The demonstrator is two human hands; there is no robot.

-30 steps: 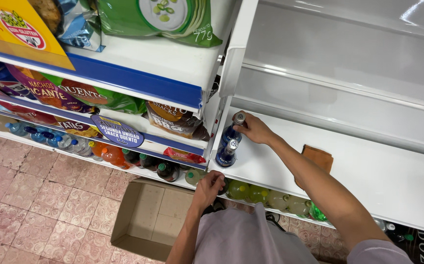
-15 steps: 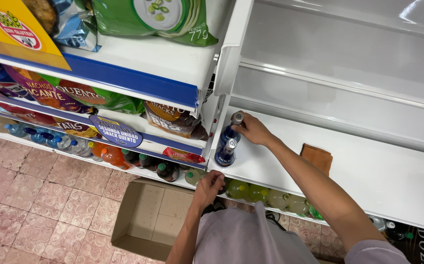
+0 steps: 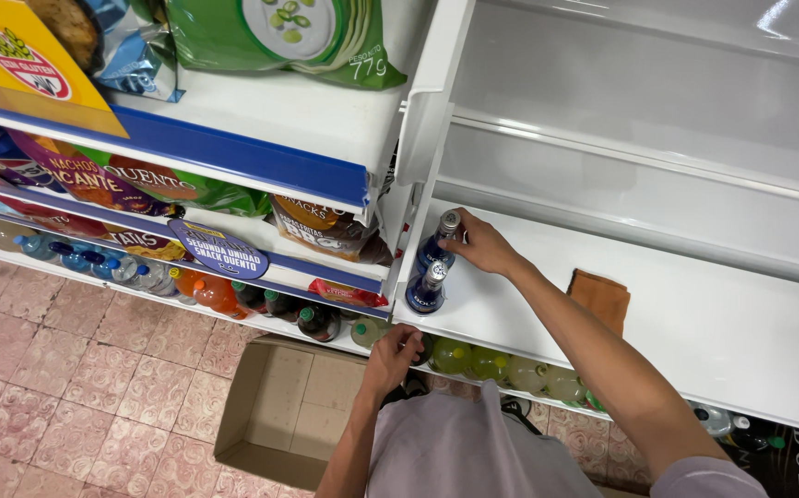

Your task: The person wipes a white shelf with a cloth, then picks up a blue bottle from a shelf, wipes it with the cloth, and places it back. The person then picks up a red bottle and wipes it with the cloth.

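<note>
Bottle: we see the rear blue bottle (image 3: 440, 238) upright on the white shelf (image 3: 694, 323), long axis vertical, silver cap up, just behind a second blue bottle (image 3: 426, 288).
Right hand: our right hand (image 3: 479, 247) clamped on its neck.
Left hand: our left hand (image 3: 394, 355) curled over the cardboard box (image 3: 279, 410); grip unclear.
Change: since a second ago, hardly anything; the hand stays on the bottle.

The two bottles (image 3: 432, 272) are dark blue with silver caps, and the shelf (image 3: 694, 323) is white. The cloth (image 3: 599, 298) is orange-brown, the box (image 3: 279, 415) is brown, and the floor tiles (image 3: 76, 369) look pink with swirls, maybe.
</note>
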